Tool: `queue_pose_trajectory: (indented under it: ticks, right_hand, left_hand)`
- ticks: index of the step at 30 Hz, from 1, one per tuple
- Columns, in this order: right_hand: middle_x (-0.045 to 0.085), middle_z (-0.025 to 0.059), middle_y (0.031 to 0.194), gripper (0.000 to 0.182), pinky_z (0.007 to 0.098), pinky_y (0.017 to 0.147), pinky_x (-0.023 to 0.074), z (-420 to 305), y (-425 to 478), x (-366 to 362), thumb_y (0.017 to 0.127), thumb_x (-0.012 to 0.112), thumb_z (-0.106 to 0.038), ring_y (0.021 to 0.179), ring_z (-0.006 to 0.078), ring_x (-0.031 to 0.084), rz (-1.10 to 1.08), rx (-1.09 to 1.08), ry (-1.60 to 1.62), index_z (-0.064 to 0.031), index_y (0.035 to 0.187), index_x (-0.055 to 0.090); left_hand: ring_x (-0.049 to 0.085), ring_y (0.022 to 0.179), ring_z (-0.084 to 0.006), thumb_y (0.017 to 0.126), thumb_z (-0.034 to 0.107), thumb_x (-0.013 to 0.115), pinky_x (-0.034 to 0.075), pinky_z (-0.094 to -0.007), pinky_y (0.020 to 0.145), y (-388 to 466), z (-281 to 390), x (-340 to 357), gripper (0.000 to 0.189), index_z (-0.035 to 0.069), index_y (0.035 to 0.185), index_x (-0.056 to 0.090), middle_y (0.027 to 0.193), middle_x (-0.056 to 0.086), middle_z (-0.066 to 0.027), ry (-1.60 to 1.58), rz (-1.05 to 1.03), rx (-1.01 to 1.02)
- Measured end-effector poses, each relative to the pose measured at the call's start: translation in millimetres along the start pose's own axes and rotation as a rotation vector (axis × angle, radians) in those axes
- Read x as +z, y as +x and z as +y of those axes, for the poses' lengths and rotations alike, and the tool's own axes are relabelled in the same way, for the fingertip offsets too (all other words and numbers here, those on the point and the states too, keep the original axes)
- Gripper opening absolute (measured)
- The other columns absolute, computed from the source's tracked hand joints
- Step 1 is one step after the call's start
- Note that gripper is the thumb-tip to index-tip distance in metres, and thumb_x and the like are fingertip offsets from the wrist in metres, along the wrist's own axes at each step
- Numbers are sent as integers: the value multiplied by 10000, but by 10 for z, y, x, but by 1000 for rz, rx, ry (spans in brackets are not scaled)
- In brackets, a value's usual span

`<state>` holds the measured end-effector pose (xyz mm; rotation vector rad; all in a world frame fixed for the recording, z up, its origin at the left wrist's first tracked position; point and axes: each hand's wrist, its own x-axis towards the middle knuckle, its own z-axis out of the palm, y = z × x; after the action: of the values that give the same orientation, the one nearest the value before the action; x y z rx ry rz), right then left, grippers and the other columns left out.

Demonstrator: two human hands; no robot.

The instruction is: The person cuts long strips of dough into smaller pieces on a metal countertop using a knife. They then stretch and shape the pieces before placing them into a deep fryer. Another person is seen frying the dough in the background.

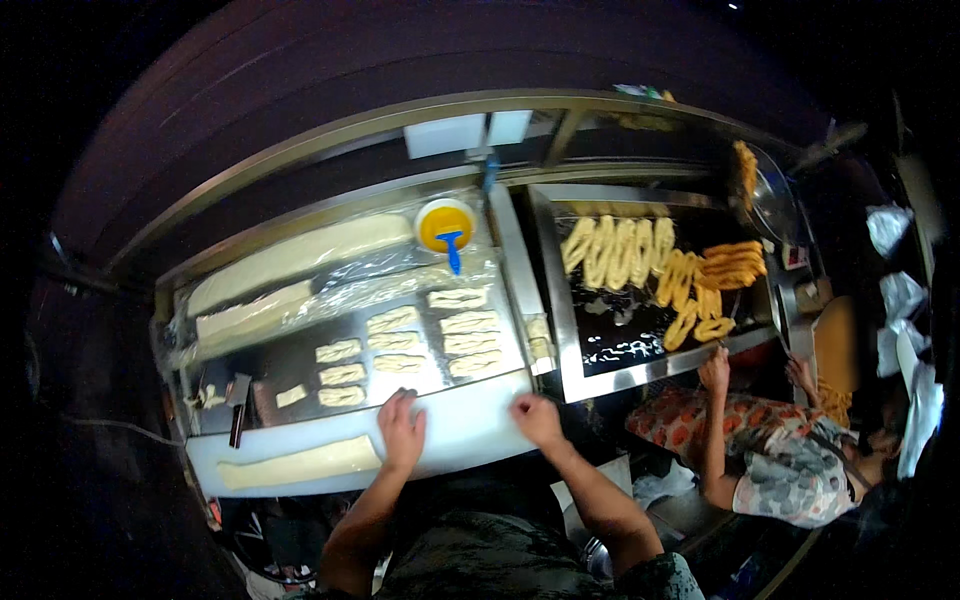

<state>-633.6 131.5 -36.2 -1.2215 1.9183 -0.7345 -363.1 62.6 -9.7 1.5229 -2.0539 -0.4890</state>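
Note:
My left hand (403, 429) is over the white cutting board (465, 412), fingers spread, at the right end of a long flat dough strip (300, 463). Over the board's right end is my right hand (537, 420), its fingers curled and blurred; whether they pinch anything is hidden. Beyond the board, several short twisted dough pieces (397, 341) lie in columns on a steel worktop (292, 352). A small plain dough piece (291, 396) lies left of them. A scraper (238, 405) with a dark handle rests across the board's far edge.
Plastic film covers a long dough slab (300, 255). A white bowl (426, 241) of yellow liquid holds a blue brush (451, 247). On the right stands a frying vat (571, 352) with pale and browned dough sticks (619, 255). Another person's hand (715, 369) is at its near edge.

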Motion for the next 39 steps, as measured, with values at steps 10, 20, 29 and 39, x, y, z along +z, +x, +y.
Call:
queue_pose_trajectory:
  ticks: [10,20,29,39]
  right_hand:
    - [673,133,774,209,396,676,526,230,-133,131,728,703,-266,724,321,656,-89,90,12,-68,789,679]
    - [672,131,758,219,390,678,522,213,-145,145,734,725,-269,729,307,656,-30,76,-32,-60,781,681]
    - [665,135,729,218,390,661,518,200,-173,91,733,706,-272,694,311,650,-51,81,32,-58,760,675]
    - [663,129,709,213,386,656,519,246,-158,117,739,693,-269,684,295,656,-20,48,-20,-58,762,673]
  left_hand:
    - [373,1255,-369,784,186,674,272,-495,1042,-248,-21,250,486,37,1206,485,1293,443,-174,266,4,-4]
    - [390,1238,-357,775,172,681,289,-486,1033,-277,19,277,503,24,1211,475,1253,453,-169,333,62,45]
    - [376,1251,-353,781,166,667,266,-486,1052,-283,102,243,499,22,1216,471,1265,452,-171,338,22,-15]
    - [377,1245,-357,772,164,674,271,-489,1047,-277,114,230,489,25,1201,484,1258,456,-166,315,29,15]
